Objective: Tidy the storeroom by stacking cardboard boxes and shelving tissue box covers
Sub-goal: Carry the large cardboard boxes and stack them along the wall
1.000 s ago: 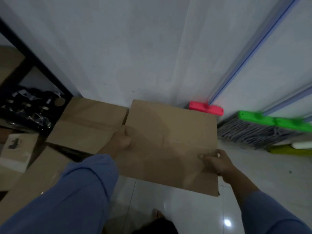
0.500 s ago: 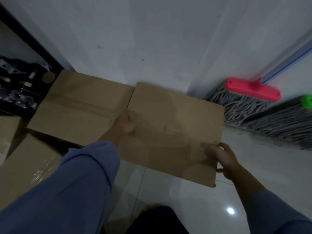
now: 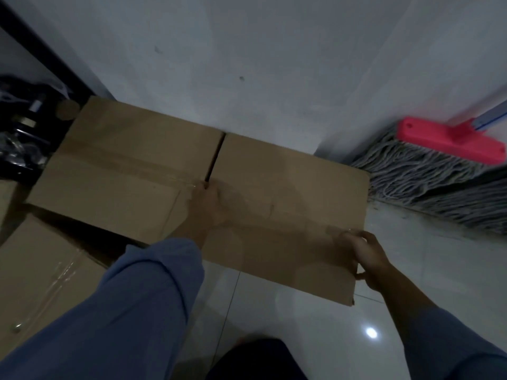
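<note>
A brown cardboard box (image 3: 288, 193) sits near the white wall, its top facing me. My left hand (image 3: 207, 204) grips its left edge, fingers tucked into the narrow gap beside a second taped cardboard box (image 3: 120, 165). My right hand (image 3: 362, 253) holds the box's right front edge, thumb below and fingers curled over the top. A third taped box (image 3: 35, 283) lies lower at the left front. No tissue box covers can be made out.
A black shelf frame (image 3: 41, 56) with dark packaged items (image 3: 22, 133) stands at the left. A mop with a pink head (image 3: 450, 141) and grey strands leans in the right corner. White glossy floor tiles (image 3: 274, 311) lie in front.
The held box has moved closer to the wall and nearly against the left box, leaving a thin gap. The view has dropped and shifted; the green broom is out of sight.
</note>
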